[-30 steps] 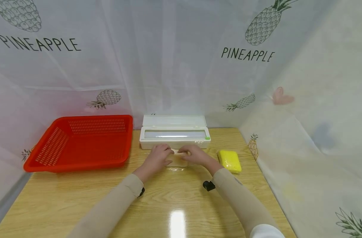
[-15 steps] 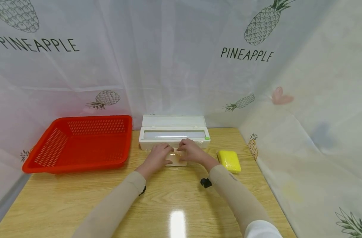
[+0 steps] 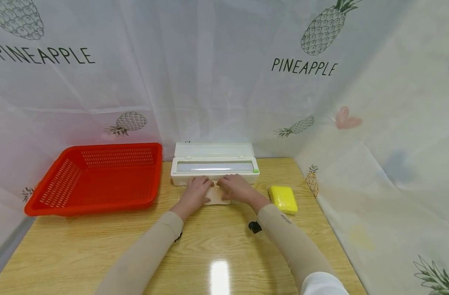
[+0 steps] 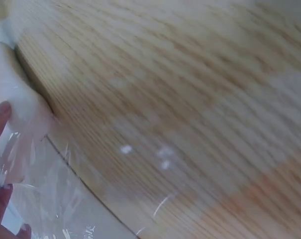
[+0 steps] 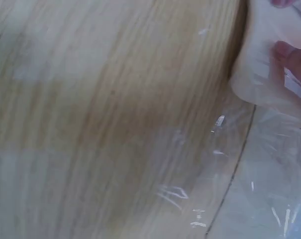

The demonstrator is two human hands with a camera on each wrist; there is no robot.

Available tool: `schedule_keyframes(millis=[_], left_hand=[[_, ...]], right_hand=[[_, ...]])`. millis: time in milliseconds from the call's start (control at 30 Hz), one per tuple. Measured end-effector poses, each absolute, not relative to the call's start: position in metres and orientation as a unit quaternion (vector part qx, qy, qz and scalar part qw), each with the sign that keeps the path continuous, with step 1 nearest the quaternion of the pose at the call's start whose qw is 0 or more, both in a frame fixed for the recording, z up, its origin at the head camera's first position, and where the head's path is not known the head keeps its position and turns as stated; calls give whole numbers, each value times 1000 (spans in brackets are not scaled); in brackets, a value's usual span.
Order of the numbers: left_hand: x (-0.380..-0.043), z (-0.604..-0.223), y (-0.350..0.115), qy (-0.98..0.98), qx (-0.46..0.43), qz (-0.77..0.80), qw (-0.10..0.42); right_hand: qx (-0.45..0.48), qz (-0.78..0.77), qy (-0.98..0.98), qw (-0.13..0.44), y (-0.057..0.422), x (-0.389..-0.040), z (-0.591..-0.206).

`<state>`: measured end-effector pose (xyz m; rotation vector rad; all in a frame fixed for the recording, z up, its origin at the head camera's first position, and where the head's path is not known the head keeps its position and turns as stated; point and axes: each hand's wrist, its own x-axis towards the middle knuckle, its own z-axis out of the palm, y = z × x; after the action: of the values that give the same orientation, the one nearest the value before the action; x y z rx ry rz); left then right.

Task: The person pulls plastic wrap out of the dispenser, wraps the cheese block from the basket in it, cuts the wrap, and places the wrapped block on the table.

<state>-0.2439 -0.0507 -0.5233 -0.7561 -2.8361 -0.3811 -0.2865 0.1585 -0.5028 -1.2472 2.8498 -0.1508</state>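
A pale, round-cornered block (image 3: 216,195) lies on the table in front of a white cling film dispenser (image 3: 215,177). Clear cling film (image 5: 225,144) covers part of the block and spreads wrinkled over the tabletop beside it. My left hand (image 3: 194,196) grips the block's left side, its thumb on the film-covered surface in the left wrist view. From the right, my right hand (image 3: 239,189) grips the other side, thumb pressing on the block, other fingers curled beyond it. Both wrist views cut off part of the hands.
A red plastic basket (image 3: 99,209) stands at the left. To the right lies a yellow block (image 3: 282,199), apparently film-wrapped. The dispenser's lid (image 3: 214,150) is raised against the pineapple-print curtain (image 3: 180,82). Bare wooden tabletop (image 3: 195,254) extends in front of the hands.
My right hand's fingers have shifted slightly leftward and down at the block's far edge. The left hand stays nearly in place on its side. The basket, dispenser and yellow block stay put.
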Motion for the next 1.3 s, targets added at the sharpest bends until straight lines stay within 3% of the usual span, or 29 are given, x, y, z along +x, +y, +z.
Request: schedule_keyframes(millis=[333, 667, 933, 1300], left_hand=[[-229, -513, -55, -968, -222, -83, 83], [-209, -524, -87, -951, -158, -232, 125], [-199, -532, -106, -925, -85, -368, 51], [-186, -543, -121, -880, -45, -473, 22]], right_hand=[[-358, -92, 929, 21, 172, -278, -509], [-268, -339, 902, 10, 214, -258, -508], [-173, -492, 852, 45, 249, -242, -513], [-171, -571, 799, 78, 251, -213, -509]])
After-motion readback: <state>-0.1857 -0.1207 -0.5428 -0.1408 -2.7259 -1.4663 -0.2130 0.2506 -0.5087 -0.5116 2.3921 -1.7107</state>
